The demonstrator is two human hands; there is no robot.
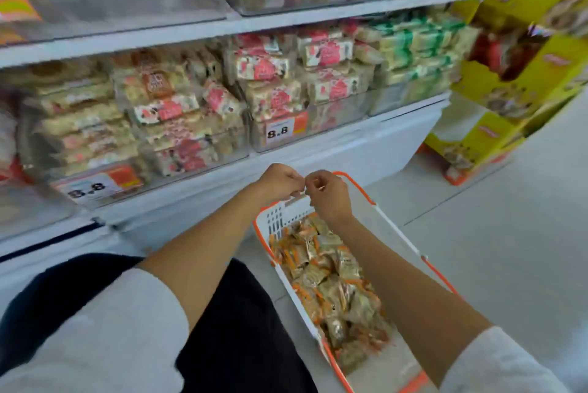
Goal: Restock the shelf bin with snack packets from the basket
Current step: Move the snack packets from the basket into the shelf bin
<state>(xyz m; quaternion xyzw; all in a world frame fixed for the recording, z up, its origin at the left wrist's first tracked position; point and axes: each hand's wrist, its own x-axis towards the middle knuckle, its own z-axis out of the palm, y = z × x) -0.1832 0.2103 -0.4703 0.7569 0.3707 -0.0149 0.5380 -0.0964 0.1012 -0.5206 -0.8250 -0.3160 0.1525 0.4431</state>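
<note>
Basket (pixel 278 222): white with orange trim, standing on the pale floor (pixel 493 201) just in front of the shelf base; its orange handle (pixel 359 187) rises at the far end.
Snack packets (pixel 334 281): gold-and-orange, heaped loosely inside the basket and covering most of its bottom.
Left hand (pixel 280 181): above the basket's far end, over its left corner. The fingers are curled and the tips are drawn in toward the other hand.
Right hand (pixel 327 195): above the basket's far end, close by the handle. The fingers are curled and the tips meet those of the left hand.
Grip: the two sets of fingertips touch over something small and pale — too blurred to tell what it is, or whether either hand truly pinches it.
Shelf bin (pixel 337 120): a clear bin straight beyond the basket and higher, packed with cream-and-red packets.
Price tag (pixel 278 132): on that bin's front, reading 8.8.
Neighbouring bins: to the left and right of it, beyond the basket, also stocked — the right one with green-striped packets.
Yellow display stand (pixel 509 80): to the right of the basket and further back.
White sleeve (pixel 127 329): left of the basket, over a dark lap (pixel 241 329).
</note>
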